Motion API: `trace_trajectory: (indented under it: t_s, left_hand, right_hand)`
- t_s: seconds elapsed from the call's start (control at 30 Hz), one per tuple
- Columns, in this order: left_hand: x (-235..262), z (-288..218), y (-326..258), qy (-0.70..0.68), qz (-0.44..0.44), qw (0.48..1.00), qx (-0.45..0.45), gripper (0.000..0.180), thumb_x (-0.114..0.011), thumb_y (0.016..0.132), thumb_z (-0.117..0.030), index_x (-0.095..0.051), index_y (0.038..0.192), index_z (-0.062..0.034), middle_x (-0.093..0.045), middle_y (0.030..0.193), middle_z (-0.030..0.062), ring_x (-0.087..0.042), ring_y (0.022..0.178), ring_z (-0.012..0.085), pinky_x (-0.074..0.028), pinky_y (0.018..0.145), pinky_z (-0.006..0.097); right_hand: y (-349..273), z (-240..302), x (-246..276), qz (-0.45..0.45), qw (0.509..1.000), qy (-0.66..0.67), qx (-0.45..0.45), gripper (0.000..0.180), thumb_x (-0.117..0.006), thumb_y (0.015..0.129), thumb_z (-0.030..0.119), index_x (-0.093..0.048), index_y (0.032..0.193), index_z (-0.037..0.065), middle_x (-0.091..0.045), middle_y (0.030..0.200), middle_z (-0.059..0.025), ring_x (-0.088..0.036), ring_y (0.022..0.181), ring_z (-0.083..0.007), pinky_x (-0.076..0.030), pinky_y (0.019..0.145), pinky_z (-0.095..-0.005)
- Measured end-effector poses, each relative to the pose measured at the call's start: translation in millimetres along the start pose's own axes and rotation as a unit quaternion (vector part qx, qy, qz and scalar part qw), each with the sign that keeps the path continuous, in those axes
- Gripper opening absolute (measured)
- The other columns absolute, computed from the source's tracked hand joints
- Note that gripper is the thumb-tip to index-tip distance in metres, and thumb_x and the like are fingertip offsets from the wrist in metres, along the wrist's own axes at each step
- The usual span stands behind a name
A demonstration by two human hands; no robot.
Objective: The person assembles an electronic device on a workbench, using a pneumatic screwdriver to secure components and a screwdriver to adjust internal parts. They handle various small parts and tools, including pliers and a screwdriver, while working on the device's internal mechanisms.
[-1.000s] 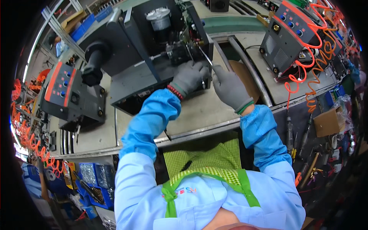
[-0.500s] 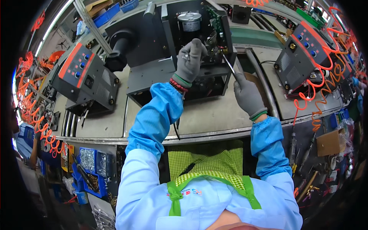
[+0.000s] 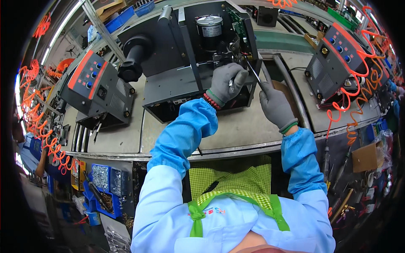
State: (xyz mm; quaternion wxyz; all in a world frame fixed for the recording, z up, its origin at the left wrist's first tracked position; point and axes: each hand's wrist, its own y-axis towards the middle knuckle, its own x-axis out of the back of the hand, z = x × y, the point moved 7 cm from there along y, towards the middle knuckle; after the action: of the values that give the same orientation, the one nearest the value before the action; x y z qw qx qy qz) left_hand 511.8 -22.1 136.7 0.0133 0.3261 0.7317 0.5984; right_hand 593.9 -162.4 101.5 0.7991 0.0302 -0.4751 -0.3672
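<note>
"Head view: where does the dark machine (image 3: 185, 63) stand, compared with the hands?"

"On the desk (image 3: 249, 122), just beyond both of them, with most of its body reaching off to the left. The left hand (image 3: 228, 83) is in front of its open side; whether it touches, I can't tell. The right hand (image 3: 278, 103) is by its right edge, nearer the person."

"And what have they got?"

"The left is curled into a loose fist with a small silvery piece (image 3: 231, 87) poking out, too small for me to identify. The right is closed round the handle of a slim tool (image 3: 254, 72), its metal shaft slanting up to the machine's right edge."

"Is the tip touching?"

"Can't tell from here."

"Count things for me, then."

"Two hands, both in grey gloves. One slim tool. One dark machine, with one silver motor (image 3: 211, 30) inside and one black spindle (image 3: 134, 61) jutting from its left side. Two red-and-grey units flank it: one on the left (image 3: 99, 84), one on the right (image 3: 337, 67), each showing three blue knobs (image 3: 93, 75)."
</note>
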Motion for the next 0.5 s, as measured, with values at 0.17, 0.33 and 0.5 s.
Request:
trace_trajectory:
  t_s: [0.17, 0.33, 0.5]
  left_hand:
    - [-6, 3, 4, -0.021, -0.022, 0.998, 0.051, 0.032, -0.053, 0.093, -0.03, -0.06, 0.076, -0.0035, -0.059, 0.068, 0.0108, -0.06, 0.061, 0.0282, -0.047, 0.056, 0.033]
    - [-48, -3, -31, 0.176, 0.134, 0.97, -0.1, 0.016, -0.066, 0.076, -0.027, -0.058, 0.076, -0.0127, -0.053, 0.07, 0.0049, -0.056, 0.064, 0.0249, -0.045, 0.056, 0.039]
    - [-68, 10, -40, 0.301, 0.2, 0.924, -0.129, 0.011, -0.061, 0.075, -0.026, -0.06, 0.083, -0.0185, -0.055, 0.079, -0.0004, -0.058, 0.072, 0.0215, -0.049, 0.056, 0.034]
  right_hand:
    - [-2, -2, -5, -0.007, 0.999, -0.032, 0.015, 0.029, -0.052, 0.089, 0.016, -0.055, 0.115, 0.002, -0.059, 0.081, -0.0281, -0.059, 0.074, -0.0442, -0.045, 0.063, -0.0506]
    - [0, 2, -2, 0.008, 0.999, -0.037, 0.018, 0.033, -0.052, 0.089, 0.016, -0.054, 0.119, 0.001, -0.059, 0.08, -0.028, -0.059, 0.074, -0.044, -0.045, 0.063, -0.0509]
    - [0, -2, -3, -0.021, 0.998, -0.021, 0.062, 0.035, -0.049, 0.089, 0.016, -0.052, 0.121, 0.002, -0.06, 0.077, -0.0264, -0.059, 0.071, -0.0434, -0.047, 0.063, -0.05]
